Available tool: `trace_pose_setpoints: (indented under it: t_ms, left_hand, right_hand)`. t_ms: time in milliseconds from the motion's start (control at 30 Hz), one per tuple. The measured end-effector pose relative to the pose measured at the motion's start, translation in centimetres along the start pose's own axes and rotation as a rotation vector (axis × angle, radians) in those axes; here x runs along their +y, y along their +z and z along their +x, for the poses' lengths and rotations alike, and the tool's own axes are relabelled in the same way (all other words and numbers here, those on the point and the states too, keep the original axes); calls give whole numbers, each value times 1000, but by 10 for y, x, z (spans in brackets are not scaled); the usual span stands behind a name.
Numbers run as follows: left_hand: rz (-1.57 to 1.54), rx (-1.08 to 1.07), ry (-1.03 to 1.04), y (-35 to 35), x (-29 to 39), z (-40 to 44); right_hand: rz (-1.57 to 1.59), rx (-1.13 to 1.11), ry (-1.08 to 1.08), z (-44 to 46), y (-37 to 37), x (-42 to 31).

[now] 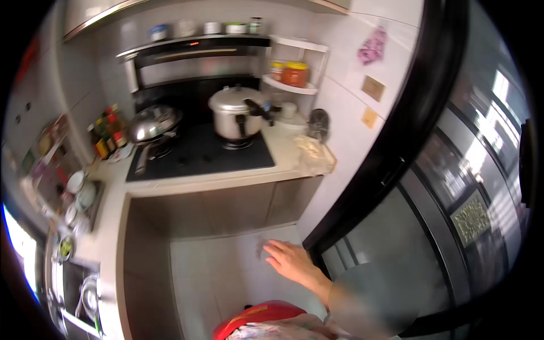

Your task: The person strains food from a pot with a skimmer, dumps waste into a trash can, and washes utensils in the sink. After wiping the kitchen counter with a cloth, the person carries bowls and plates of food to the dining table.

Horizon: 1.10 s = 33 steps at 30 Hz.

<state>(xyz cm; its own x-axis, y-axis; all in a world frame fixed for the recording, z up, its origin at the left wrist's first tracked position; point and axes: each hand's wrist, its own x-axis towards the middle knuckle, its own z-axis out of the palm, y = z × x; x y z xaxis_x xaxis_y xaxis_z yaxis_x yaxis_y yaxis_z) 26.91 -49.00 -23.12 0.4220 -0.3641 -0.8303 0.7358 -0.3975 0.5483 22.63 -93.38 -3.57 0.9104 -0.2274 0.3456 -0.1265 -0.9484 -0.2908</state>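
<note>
My right hand [292,262] reaches out over the pale floor at the lower middle, with its fingers apart and nothing in them. It is nearest to the black frame of the glass door [396,226]. Below it a red and patterned garment [266,314] shows at the bottom edge. My left hand does not appear. Across the room, a lidded pressure cooker [232,116] and a pan with a domed metal lid [153,123] stand on the black hob [204,158].
The counter [116,226] runs along the left to a sink [71,283]. Bottles [107,133] stand left of the hob, and bowls [82,190] lie nearer. A corner shelf [294,88] holds jars. A plastic bag [311,156] lies at the counter's right end.
</note>
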Motion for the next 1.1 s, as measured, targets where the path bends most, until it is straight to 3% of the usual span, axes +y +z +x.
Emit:
trace_pose_setpoints:
  t_ms: [267, 400, 533, 633, 733, 800, 1000, 1100]
  left_hand:
    - [117, -108, -4, 71, 113, 88]
    - [135, -178, -1, 89, 145, 126]
    - [84, -344, 71, 95, 166, 191]
    - [752, -178, 421, 158, 229, 212]
    - [1025, -90, 974, 224, 272, 267]
    - [955, -74, 921, 305, 345, 232]
    - [967, -173, 1534, 489, 459, 289]
    - [945, -231, 1574, 564, 497, 324]
  right_hand:
    - [-330, 310, 568, -42, -81, 174]
    - [-464, 273, 816, -64, -113, 252]
    - [-723, 251, 660, -56, -129, 308]
    - [-876, 178, 466, -39, -149, 346]
    - [-1024, 130, 430, -39, -159, 381]
    - [-1075, 144, 371, -41, -158, 397]
    - [-1083, 11, 461, -37, -153, 405]
    - [-1098, 12, 499, -45, -146, 411]
